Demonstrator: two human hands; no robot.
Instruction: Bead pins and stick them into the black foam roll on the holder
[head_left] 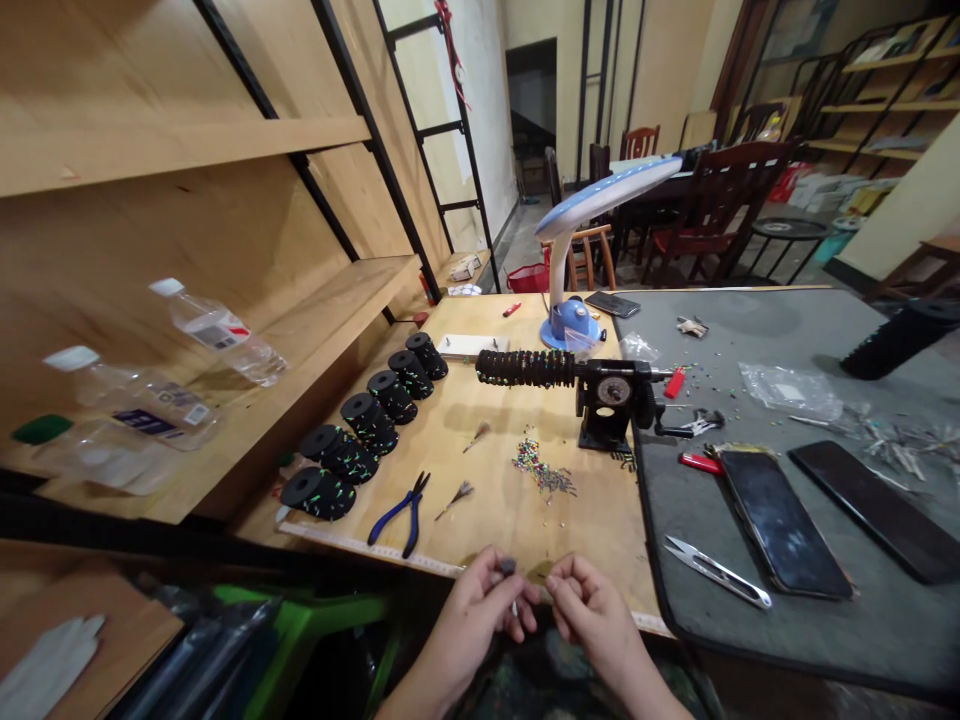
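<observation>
Evidently for fine control, a small dark-tipped piece [508, 566] is pinched in the fingers of the left hand [484, 597], at the wooden table's [600, 530] near edge. The right hand [591, 603] is closed in a pinch beside it, its contents, if any, indiscernible. Loose beads [527, 456] are heaped at 12 o'clock, blue-handled pliers [415, 497] laid at 10, presumably for easy reach.

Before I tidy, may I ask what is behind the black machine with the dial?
Behind the black machine are the blue lamp base and crumpled clear plastic. Anything directly behind its body is hidden, so I cannot tell what lies there.
</observation>
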